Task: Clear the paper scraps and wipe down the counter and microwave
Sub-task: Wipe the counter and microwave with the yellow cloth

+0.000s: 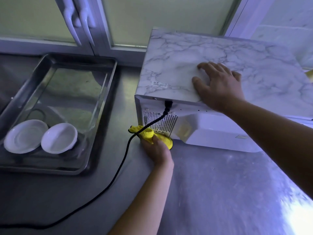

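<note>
On the grey steel table (211,184), the left hand (156,150) is gripping a crumpled yellow cloth (149,135) just beyond its knuckles, touching the white, marble-topped microwave (211,133) at its near left bottom corner. Farther right, the right hand (220,87) is lying flat, fingers spread, on the microwave's top.

Left hand (156,148) grips cloth (152,135) beside microwave (211,133)

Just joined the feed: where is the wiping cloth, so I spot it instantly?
Find the marble-topped microwave on the steel counter. At the foot of its vented back corner, under the black power cord, the left hand grips a bunched cloth. Its bright yellow sets it apart from the white microwave and grey counter.
</note>
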The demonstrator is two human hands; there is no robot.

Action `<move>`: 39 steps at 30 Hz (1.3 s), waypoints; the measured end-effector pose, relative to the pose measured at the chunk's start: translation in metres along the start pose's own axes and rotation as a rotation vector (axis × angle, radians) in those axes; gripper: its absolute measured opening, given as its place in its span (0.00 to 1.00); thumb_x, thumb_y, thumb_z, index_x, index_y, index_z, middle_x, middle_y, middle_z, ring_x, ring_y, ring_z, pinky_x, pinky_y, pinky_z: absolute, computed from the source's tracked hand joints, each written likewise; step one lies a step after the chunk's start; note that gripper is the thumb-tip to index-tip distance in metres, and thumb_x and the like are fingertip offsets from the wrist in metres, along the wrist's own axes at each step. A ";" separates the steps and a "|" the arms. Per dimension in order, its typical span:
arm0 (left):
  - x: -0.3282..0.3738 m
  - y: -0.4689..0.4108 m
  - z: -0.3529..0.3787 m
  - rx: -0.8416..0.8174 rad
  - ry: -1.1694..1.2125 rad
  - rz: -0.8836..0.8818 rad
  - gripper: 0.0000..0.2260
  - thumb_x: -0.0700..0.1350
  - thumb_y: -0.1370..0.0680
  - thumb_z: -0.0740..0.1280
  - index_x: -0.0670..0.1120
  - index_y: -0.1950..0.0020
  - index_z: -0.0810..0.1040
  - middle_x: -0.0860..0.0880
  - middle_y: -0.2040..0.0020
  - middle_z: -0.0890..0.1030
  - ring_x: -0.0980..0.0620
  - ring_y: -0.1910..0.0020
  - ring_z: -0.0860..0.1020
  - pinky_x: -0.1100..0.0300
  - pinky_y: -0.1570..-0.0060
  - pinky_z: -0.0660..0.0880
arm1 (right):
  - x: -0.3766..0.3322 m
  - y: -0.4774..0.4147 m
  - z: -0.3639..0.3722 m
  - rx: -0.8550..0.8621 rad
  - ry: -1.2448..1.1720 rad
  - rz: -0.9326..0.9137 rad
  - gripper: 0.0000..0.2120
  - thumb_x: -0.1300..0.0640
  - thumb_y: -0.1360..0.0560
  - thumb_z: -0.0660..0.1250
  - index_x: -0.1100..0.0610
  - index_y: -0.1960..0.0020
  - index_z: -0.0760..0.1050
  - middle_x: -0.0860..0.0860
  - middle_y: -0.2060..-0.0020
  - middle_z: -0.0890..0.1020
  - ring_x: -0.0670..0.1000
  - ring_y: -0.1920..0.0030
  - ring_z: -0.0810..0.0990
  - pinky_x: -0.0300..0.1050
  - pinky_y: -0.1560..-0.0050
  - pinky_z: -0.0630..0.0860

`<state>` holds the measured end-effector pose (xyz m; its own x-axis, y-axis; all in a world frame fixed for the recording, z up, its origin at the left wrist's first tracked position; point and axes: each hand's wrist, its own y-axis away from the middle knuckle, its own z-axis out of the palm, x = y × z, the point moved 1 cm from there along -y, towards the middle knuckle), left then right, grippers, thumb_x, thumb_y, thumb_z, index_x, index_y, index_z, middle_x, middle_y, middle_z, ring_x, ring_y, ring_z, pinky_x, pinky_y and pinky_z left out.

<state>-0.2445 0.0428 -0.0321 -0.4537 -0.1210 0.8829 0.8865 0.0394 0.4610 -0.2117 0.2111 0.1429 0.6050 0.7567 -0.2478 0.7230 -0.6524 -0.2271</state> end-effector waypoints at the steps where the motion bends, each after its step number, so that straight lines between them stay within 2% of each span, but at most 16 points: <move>1: 0.002 0.001 0.006 0.004 -0.018 0.012 0.23 0.33 0.20 0.59 0.47 0.26 0.69 0.46 0.32 0.76 0.46 0.36 0.76 0.47 0.33 0.72 | 0.000 0.000 0.000 0.001 0.000 0.001 0.24 0.38 0.23 0.55 0.45 0.30 0.69 0.48 0.28 0.71 0.52 0.25 0.63 0.57 0.28 0.55; 3: -0.004 0.008 0.012 -0.001 -0.030 0.002 0.21 0.32 0.21 0.59 0.47 0.29 0.72 0.46 0.33 0.76 0.44 0.36 0.76 0.46 0.34 0.72 | 0.000 0.001 0.000 0.004 0.002 0.002 0.25 0.38 0.23 0.54 0.46 0.30 0.69 0.48 0.28 0.71 0.52 0.25 0.63 0.57 0.28 0.55; 6: -0.015 0.030 0.016 -0.168 -0.019 -0.114 0.19 0.33 0.21 0.59 0.54 0.40 0.76 0.49 0.40 0.79 0.45 0.39 0.78 0.45 0.35 0.74 | 0.000 0.000 0.000 0.006 0.002 0.001 0.25 0.38 0.23 0.54 0.46 0.30 0.69 0.49 0.27 0.71 0.52 0.25 0.63 0.57 0.28 0.55; 10: -0.016 0.036 0.005 -0.328 0.018 -0.271 0.19 0.34 0.20 0.60 0.52 0.34 0.75 0.46 0.37 0.80 0.46 0.41 0.79 0.45 0.39 0.77 | 0.001 0.001 0.000 -0.003 0.005 0.002 0.25 0.38 0.22 0.54 0.45 0.29 0.68 0.49 0.26 0.70 0.51 0.24 0.62 0.56 0.27 0.54; 13: 0.004 0.026 -0.014 -0.342 0.224 -0.413 0.17 0.34 0.21 0.58 0.46 0.35 0.76 0.44 0.42 0.82 0.41 0.45 0.81 0.49 0.50 0.80 | 0.001 0.002 0.000 -0.006 0.003 0.001 0.24 0.38 0.22 0.55 0.45 0.29 0.68 0.49 0.26 0.70 0.51 0.24 0.62 0.56 0.27 0.54; 15: 0.028 0.020 -0.018 -0.207 0.322 -0.270 0.17 0.32 0.21 0.57 0.47 0.39 0.77 0.50 0.48 0.83 0.46 0.49 0.81 0.54 0.54 0.81 | 0.000 0.002 0.000 -0.005 0.006 0.004 0.25 0.38 0.22 0.55 0.45 0.29 0.68 0.48 0.26 0.70 0.51 0.24 0.61 0.57 0.27 0.54; 17: 0.052 0.019 -0.014 -0.095 0.263 -0.025 0.22 0.31 0.20 0.59 0.49 0.30 0.74 0.54 0.41 0.80 0.59 0.46 0.81 0.61 0.51 0.79 | 0.000 0.001 0.000 -0.006 0.011 0.009 0.25 0.38 0.22 0.55 0.45 0.28 0.68 0.48 0.26 0.69 0.51 0.24 0.61 0.57 0.27 0.54; 18: 0.061 0.022 -0.010 -0.082 0.216 0.066 0.24 0.32 0.20 0.59 0.50 0.26 0.70 0.54 0.36 0.78 0.60 0.43 0.80 0.61 0.47 0.79 | 0.000 0.001 0.000 -0.007 0.013 0.011 0.24 0.38 0.22 0.55 0.44 0.28 0.67 0.48 0.26 0.69 0.51 0.24 0.61 0.56 0.27 0.54; 21: 0.063 0.032 0.001 -0.079 0.172 0.157 0.26 0.34 0.18 0.59 0.52 0.22 0.63 0.49 0.27 0.72 0.49 0.32 0.74 0.46 0.33 0.72 | -0.001 0.002 0.000 -0.013 0.015 0.015 0.24 0.38 0.22 0.55 0.45 0.28 0.67 0.48 0.26 0.69 0.51 0.23 0.61 0.57 0.26 0.54; 22: 0.059 0.038 0.004 -0.083 0.189 0.150 0.26 0.34 0.18 0.59 0.52 0.22 0.63 0.48 0.27 0.72 0.48 0.32 0.74 0.45 0.32 0.71 | -0.001 0.002 0.000 -0.009 0.019 0.015 0.24 0.38 0.22 0.55 0.45 0.28 0.67 0.47 0.26 0.69 0.51 0.23 0.61 0.57 0.26 0.54; 25: 0.045 0.066 0.019 -0.121 0.172 0.192 0.25 0.36 0.19 0.60 0.52 0.23 0.66 0.48 0.29 0.75 0.52 0.33 0.75 0.48 0.32 0.71 | -0.001 0.002 0.000 -0.002 0.020 0.011 0.24 0.39 0.22 0.55 0.45 0.29 0.68 0.47 0.26 0.70 0.51 0.24 0.61 0.56 0.27 0.55; 28: 0.032 0.090 0.028 -0.216 0.082 0.500 0.24 0.41 0.18 0.58 0.57 0.24 0.62 0.50 0.23 0.66 0.50 0.25 0.66 0.45 0.26 0.64 | -0.001 0.002 -0.001 -0.004 0.017 0.015 0.26 0.37 0.23 0.54 0.45 0.28 0.68 0.48 0.26 0.70 0.51 0.24 0.61 0.55 0.28 0.55; 30: 0.013 0.084 0.024 -0.264 -0.033 0.659 0.24 0.36 0.20 0.56 0.49 0.24 0.64 0.44 0.23 0.65 0.43 0.23 0.64 0.40 0.26 0.62 | -0.001 0.001 -0.001 -0.004 0.018 0.017 0.26 0.37 0.23 0.54 0.44 0.28 0.68 0.48 0.26 0.69 0.51 0.24 0.61 0.55 0.28 0.55; 33: -0.024 0.064 0.009 -0.377 -0.338 0.857 0.25 0.29 0.25 0.55 0.34 0.28 0.69 0.41 0.26 0.66 0.34 0.25 0.63 0.46 0.25 0.57 | 0.000 0.001 0.000 -0.005 0.013 0.017 0.26 0.37 0.23 0.54 0.44 0.29 0.69 0.48 0.26 0.70 0.52 0.24 0.62 0.56 0.28 0.55; 36: -0.050 0.050 -0.005 -0.453 -0.450 0.785 0.27 0.24 0.28 0.59 0.33 0.28 0.69 0.42 0.26 0.67 0.37 0.26 0.65 0.50 0.25 0.59 | 0.001 0.001 0.000 -0.001 0.006 0.025 0.26 0.36 0.24 0.54 0.45 0.29 0.69 0.48 0.27 0.71 0.51 0.24 0.63 0.56 0.28 0.55; 39: -0.060 0.040 -0.020 -0.537 -0.460 0.537 0.24 0.29 0.22 0.60 0.40 0.25 0.69 0.45 0.27 0.70 0.48 0.28 0.70 0.59 0.29 0.65 | 0.001 0.000 0.001 0.003 0.003 0.026 0.26 0.37 0.24 0.55 0.45 0.29 0.69 0.48 0.28 0.71 0.51 0.25 0.64 0.56 0.29 0.56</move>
<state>-0.1801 0.0315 -0.0684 0.1470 0.1947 0.9698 0.8607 -0.5083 -0.0284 -0.2111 0.2117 0.1420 0.6246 0.7395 -0.2509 0.7058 -0.6721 -0.2239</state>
